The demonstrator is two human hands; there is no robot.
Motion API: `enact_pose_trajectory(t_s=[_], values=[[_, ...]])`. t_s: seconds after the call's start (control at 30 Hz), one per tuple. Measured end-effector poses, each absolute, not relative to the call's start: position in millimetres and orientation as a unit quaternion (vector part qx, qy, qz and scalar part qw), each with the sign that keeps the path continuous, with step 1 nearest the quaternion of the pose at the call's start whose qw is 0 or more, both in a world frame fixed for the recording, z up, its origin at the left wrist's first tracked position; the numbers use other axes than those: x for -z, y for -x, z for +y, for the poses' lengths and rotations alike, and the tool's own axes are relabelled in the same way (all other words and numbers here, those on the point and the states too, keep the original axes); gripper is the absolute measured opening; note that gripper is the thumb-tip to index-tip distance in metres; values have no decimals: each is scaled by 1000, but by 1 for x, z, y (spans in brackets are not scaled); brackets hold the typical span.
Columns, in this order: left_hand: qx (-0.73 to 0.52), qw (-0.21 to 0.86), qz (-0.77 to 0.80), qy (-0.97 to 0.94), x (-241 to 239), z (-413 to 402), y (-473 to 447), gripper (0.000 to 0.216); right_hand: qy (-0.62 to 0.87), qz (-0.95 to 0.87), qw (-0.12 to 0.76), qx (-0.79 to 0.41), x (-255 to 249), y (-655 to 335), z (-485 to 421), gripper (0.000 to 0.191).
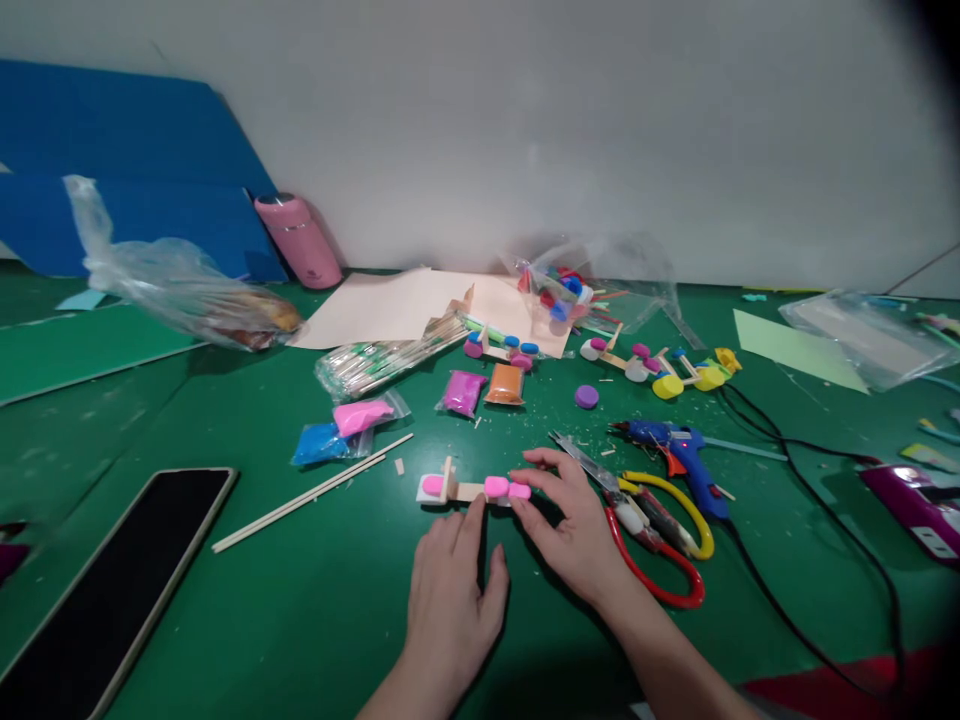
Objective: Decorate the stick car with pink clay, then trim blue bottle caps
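A small craft piece of wooden sticks with pink clay blobs lies on the green mat. My left hand rests flat below it, fingers stretched, the index tip touching the stick. My right hand lies to its right with fingers spread, the fingertips pressing the pink blob at the piece's right end. Neither hand has anything lifted.
Red and yellow-handled pliers and a blue glue gun with its black cord lie right of my hands. Long wooden sticks, clay packets, finished stick models, a phone, a pink bottle and plastic bags surround them.
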State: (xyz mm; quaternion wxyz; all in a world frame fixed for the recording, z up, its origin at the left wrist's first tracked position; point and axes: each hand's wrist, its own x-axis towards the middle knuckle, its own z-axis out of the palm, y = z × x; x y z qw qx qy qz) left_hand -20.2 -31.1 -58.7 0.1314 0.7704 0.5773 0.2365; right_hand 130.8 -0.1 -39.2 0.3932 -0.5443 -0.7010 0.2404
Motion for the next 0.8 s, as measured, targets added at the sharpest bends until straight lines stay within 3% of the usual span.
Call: enact_pose_trajectory(t_s=[0.47, 0.67, 0.8], values=[[-235, 134, 579, -769, 60, -31, 21, 43, 539, -711, 377, -250, 41, -131, 2, 19], [-244, 131, 578, -768, 61, -32, 20, 43, 550, -717, 359, -235, 42, -134, -2, 37], [-235, 138, 580, -767, 60, -32, 20, 43, 562, -720, 341, -221, 46, -135, -6, 39]])
